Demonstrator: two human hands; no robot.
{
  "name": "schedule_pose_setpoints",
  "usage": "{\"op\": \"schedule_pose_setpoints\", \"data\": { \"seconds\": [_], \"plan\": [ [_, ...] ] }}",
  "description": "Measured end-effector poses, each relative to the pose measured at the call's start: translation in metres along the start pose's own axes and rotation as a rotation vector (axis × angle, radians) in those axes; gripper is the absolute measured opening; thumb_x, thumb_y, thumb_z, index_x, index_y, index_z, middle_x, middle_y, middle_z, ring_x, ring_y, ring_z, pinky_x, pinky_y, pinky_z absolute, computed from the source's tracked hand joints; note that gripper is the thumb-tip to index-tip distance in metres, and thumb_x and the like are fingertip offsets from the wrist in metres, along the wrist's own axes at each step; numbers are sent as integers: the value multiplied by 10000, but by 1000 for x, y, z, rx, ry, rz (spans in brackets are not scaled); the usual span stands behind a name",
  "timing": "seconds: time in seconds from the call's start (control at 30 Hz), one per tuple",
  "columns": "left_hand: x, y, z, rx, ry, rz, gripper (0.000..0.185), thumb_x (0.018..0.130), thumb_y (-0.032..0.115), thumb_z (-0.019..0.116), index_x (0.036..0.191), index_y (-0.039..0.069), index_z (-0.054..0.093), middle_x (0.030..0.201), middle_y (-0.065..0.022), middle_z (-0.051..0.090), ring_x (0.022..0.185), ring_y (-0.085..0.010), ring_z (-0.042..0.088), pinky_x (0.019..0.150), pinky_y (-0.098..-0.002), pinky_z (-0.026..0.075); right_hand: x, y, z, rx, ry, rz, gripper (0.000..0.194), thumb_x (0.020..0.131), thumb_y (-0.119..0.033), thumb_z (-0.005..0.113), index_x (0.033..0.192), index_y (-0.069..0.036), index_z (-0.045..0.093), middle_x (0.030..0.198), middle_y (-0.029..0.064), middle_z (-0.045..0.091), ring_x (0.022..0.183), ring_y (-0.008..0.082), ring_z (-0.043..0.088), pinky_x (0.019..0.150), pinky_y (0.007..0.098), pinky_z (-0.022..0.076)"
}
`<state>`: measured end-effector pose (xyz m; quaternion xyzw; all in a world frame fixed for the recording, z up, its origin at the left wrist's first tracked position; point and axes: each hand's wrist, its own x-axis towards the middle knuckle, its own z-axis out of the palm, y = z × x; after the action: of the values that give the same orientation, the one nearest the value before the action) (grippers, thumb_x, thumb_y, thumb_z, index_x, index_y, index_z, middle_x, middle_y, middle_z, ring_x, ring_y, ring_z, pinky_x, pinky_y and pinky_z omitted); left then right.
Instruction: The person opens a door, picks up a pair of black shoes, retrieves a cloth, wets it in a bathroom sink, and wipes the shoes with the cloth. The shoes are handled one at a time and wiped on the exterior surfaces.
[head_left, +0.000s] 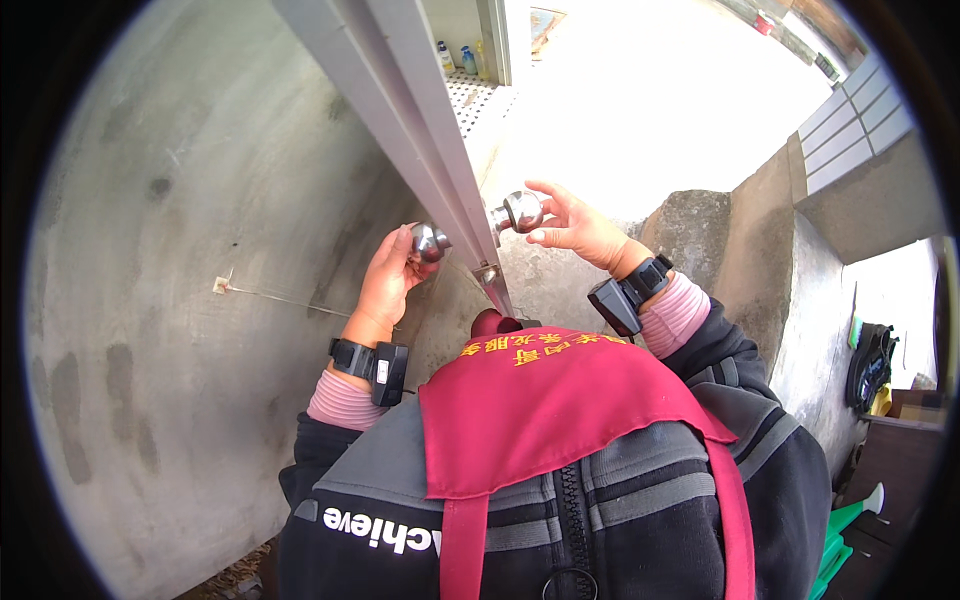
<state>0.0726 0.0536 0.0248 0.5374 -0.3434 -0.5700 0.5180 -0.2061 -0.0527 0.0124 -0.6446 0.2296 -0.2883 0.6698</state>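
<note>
A white-framed door (420, 112) stands edge-on before me, with a round metal knob on each side. My left hand (390, 270) is closed around the left door knob (427, 244), thumb on top. On the other side, the shiny right door knob (523, 211) sits among the spread fingers of my right hand (581, 229). The index finger and thumb curve loosely about this knob; whether they press on it is unclear. Below the knobs, a small metal latch part (488, 273) shows on the door's edge.
A stained concrete wall or panel (165, 300) spans the left side. Pump bottles (469, 60) stand beyond the doorway on dotted tile (471, 101). To the right are a concrete ledge (757, 232), a black shoe (870, 367) and green plastic items (836, 547).
</note>
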Motion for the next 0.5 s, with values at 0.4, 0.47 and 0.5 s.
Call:
{"op": "schedule_pose_setpoints", "data": {
  "seconds": [0.4,0.47,0.5],
  "plan": [
    [7,5,2,122,-16,13,444,881,453,571,1072,54,534,860,-6,556,744,-104,542,644,-248,503,13,27,-8,-288,282,-195,116,859,-114,593,940,-33,613,818,50,619,771,122,570,718,250,467],
    [8,6,2,158,-1,28,367,919,391,524,1011,36,542,841,-28,538,757,-149,551,682,-298,496,15,27,-10,-300,257,-190,94,861,-115,596,910,-37,610,801,48,612,754,122,562,710,256,468],
    [8,6,1,181,10,36,339,938,360,501,980,27,546,831,-39,529,764,-172,555,701,-324,492,17,28,-11,-272,236,-176,88,862,-117,596,898,-38,608,796,45,609,748,121,560,707,258,468]
  ]
}}
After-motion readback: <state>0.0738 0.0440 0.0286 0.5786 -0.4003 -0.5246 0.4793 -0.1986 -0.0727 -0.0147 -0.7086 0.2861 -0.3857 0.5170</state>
